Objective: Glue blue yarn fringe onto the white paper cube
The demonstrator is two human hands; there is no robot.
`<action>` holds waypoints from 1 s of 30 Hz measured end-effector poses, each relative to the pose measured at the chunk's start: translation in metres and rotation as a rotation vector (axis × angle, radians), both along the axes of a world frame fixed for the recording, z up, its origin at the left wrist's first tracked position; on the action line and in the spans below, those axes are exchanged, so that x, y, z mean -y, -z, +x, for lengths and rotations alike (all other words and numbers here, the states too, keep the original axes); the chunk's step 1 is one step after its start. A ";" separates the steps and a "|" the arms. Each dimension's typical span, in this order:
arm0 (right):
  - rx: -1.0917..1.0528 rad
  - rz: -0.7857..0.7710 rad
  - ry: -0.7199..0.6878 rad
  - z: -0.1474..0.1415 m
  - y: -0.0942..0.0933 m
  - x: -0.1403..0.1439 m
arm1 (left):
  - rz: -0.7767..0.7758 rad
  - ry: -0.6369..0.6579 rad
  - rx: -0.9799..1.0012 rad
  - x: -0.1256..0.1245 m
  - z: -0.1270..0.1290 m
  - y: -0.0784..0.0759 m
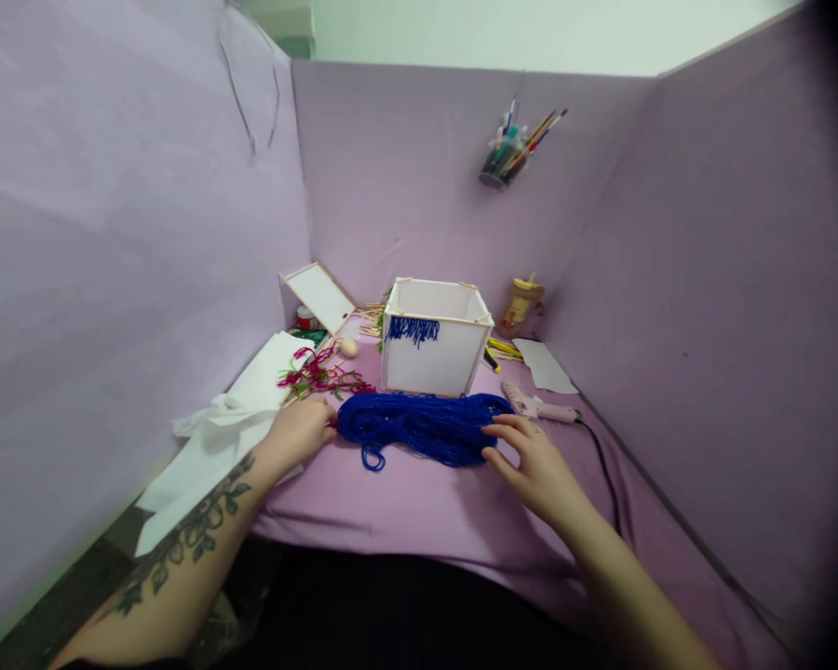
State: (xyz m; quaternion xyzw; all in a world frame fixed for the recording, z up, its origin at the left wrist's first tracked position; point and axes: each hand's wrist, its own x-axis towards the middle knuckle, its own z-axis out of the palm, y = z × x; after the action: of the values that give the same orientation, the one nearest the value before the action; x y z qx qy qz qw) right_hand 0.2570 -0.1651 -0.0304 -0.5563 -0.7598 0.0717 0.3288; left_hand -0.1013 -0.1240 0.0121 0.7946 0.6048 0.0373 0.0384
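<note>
Bracketing a blue yarn bundle (423, 426): left hand (300, 433) fingers curled against its left end, right hand (534, 461) spread loosely, fingertips touching its right end. Yarn is a deep blue, loose, tangled skein lying flat on the purple cloth (419, 507), just before the white box (434, 337).

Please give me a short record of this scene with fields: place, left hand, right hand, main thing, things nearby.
place: table with a purple cloth, purple walls around it
left hand: touches the left end of the blue yarn, fingers curled
right hand: open, fingertips on the right end of the yarn
main thing: blue yarn, a loose bundle in front of the white box
things nearby: glue gun right of the yarn, white paper at left, cup of brushes on the wall
</note>
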 end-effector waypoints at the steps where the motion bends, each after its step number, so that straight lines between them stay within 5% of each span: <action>1: 0.006 0.001 -0.008 -0.002 0.000 0.000 | 0.003 0.003 -0.004 0.000 0.002 0.009; 4: 0.015 0.000 -0.026 -0.007 -0.001 0.000 | 0.014 -0.001 0.015 -0.006 0.005 0.026; 7: 0.057 -0.001 -0.046 -0.013 -0.003 -0.002 | 0.011 -0.012 0.044 -0.010 0.005 0.027; 14: 0.381 -0.113 -0.008 -0.038 0.000 -0.029 | 0.156 -0.071 0.115 0.007 -0.002 -0.017; 18: 0.356 -0.230 0.009 -0.038 -0.012 -0.047 | 0.261 -0.027 0.344 0.010 -0.004 -0.040; 25: -0.333 -0.414 -0.003 0.009 -0.066 -0.075 | 0.052 -0.050 1.044 0.004 -0.014 -0.059; 30: 0.098 -0.172 0.201 0.011 -0.068 -0.074 | -0.010 -0.169 1.268 -0.001 -0.015 -0.052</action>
State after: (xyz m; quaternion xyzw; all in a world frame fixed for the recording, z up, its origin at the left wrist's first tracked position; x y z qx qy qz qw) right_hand 0.2681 -0.0916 0.0373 -0.6587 -0.7062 0.0761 0.2480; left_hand -0.1167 -0.1227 0.0644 0.5677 0.5252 0.5001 0.3896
